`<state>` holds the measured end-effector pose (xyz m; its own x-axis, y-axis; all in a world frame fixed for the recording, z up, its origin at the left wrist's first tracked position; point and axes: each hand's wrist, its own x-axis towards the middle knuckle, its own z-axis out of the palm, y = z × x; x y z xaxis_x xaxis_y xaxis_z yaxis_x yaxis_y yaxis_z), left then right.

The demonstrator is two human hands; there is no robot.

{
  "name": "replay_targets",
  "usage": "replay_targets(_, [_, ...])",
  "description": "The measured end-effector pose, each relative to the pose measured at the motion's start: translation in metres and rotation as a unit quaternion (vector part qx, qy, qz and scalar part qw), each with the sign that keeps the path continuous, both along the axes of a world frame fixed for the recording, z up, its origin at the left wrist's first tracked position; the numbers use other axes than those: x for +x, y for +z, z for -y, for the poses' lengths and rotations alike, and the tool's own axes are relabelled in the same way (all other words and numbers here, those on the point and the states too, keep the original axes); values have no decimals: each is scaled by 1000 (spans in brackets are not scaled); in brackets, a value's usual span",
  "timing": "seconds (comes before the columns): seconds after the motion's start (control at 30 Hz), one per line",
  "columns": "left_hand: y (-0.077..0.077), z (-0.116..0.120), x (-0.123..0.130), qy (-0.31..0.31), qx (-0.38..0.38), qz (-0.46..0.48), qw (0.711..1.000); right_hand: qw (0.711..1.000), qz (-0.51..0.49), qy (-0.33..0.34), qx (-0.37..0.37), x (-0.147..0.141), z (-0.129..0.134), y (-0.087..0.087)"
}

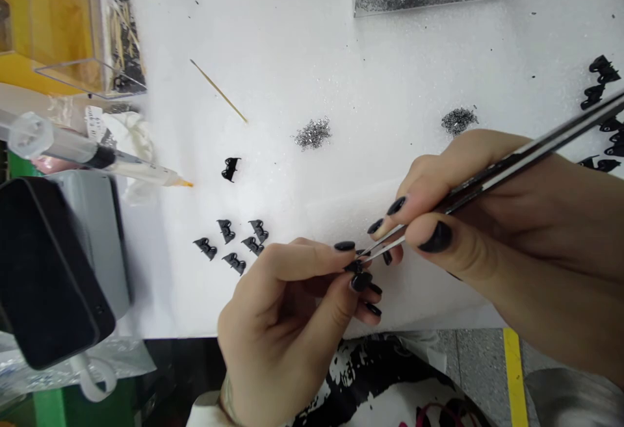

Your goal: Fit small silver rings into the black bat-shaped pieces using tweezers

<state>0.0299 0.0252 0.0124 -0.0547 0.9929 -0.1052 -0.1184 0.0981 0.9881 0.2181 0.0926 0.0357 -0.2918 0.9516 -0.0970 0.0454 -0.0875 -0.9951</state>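
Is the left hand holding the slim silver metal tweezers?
No, the right hand holds the tweezers, while the left hand pinches a small black piece.

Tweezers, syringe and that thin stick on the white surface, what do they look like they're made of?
Tweezers: likely metal, smooth and shiny, from the bright streaks along them. Syringe: apparently smooth plastic, given its translucent barrel. Thin stick: perhaps wood or bamboo, judging by its yellowish tan colour; its finish is unclear.
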Motion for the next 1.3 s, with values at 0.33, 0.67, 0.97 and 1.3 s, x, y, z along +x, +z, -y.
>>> replay_targets(0.33, [-3, 3, 0, -6, 1, 12, 1000, 999, -16, 15, -26, 1, 3, -1])
replay_targets(0.67, [2, 2, -2, -7, -13, -33, 999, 998, 7, -5, -68, -2, -1, 1])
replay_targets(0.97, [-2, -1, -2, -23, 11, -37, 999, 999, 32, -17, -33, 1, 0, 1])
replay_targets(1.3, [-3, 1, -2, -24, 33, -60, 997, 997, 15, 11, -69, -2, 0, 2])
